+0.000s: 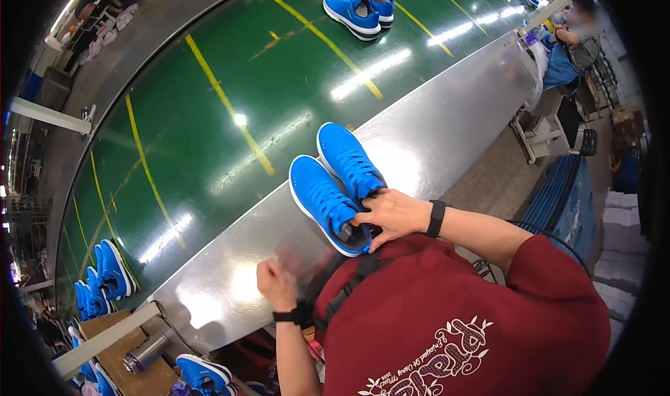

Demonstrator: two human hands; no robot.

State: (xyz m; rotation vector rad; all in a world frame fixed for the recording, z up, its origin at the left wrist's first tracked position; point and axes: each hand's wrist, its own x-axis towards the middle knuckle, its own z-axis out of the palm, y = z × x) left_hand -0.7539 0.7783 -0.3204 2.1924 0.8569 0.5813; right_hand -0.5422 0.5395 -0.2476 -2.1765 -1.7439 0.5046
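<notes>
A pair of blue sneakers with white soles straddles the edge between the metal ledge and the green conveyor, toes pointing away from me. My right hand grips them at the heels, fingers curled over the collars of both shoes. To the left, my left hand is raised over the ledge, apart from the sneakers. Its fingers are curled in, slightly blurred, and nothing shows in them. Both wrists wear black bands.
The green conveyor with yellow lines carries more blue sneakers at the far side and at left. A metal ledge runs along its near edge. A metal flask lies on cardboard at lower left. Another person sits at far right.
</notes>
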